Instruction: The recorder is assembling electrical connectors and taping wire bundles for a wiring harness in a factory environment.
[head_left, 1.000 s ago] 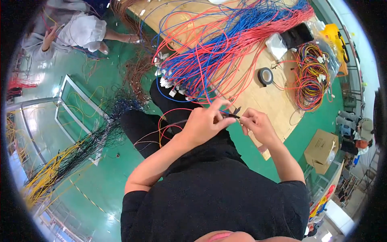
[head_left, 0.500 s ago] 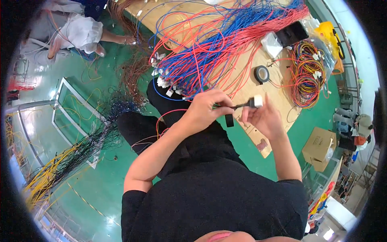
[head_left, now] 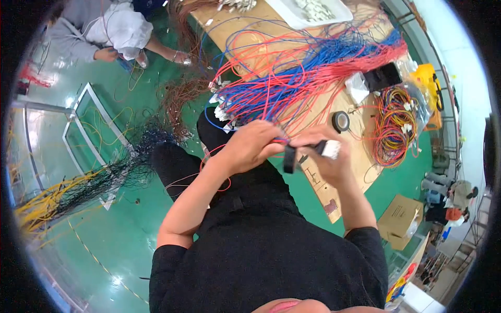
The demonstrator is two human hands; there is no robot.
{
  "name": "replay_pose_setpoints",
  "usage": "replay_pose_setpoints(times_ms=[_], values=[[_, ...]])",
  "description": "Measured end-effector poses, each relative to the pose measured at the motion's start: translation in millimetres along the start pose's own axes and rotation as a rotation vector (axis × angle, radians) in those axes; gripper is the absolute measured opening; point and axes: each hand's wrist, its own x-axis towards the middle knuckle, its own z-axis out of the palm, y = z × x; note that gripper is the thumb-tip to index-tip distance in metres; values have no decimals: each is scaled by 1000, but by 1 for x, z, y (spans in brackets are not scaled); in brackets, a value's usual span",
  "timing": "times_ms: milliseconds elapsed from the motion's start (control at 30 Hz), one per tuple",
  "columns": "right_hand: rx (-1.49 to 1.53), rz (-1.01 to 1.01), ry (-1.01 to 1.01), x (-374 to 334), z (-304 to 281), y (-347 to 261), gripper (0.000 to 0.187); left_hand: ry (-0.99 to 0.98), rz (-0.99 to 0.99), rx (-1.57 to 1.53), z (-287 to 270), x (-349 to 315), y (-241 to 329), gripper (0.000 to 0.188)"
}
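My left hand [head_left: 255,147] is closed around a thin bundle of wires [head_left: 281,140] above my lap. A black strip [head_left: 289,159] that looks like tape hangs from the bundle between my hands. My right hand [head_left: 334,163], slightly blurred, has its fingertips pinched on the bundle close to my left fingers. A white connector [head_left: 331,149] with a black part beside it lies against the right palm, at the bundle's end. Motion blur hides exactly how the right fingers meet the strip.
A wooden table [head_left: 327,195] ahead carries red and blue wires [head_left: 313,73], a black tape roll [head_left: 341,122], coiled multicoloured wires [head_left: 395,125], a black box [head_left: 383,77] and a white tray [head_left: 292,21]. Yellow and black wires [head_left: 78,195] hang at left. A seated person [head_left: 117,31] is far left; a carton [head_left: 399,221] stands right.
My right hand has moved left from around the connector to the wires beside my left hand, its fingers closing there. The view has shifted, bringing the white tray into sight.
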Motion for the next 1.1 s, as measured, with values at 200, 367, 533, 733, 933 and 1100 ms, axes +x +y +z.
replay_pose_setpoints(times_ms=[200,367,533,733,933,1100], values=[[264,12,-204,-1,76,-13,14,-9,-217,197,-49,-98,28,25],[444,-88,-449,-3,151,-33,11,144,-639,-177,-78,-205,82,36],[446,190,-587,16,171,-53,5,602,-685,-681,-67,-205,88,59],[211,66,-590,47,156,-76,4,492,-369,-538,-78,-172,82,30],[-23,-84,-570,51,148,-71,7,502,-344,-704,-90,-154,92,37],[-35,-121,-515,52,147,-76,6,467,-520,-871,-80,-143,78,47]])
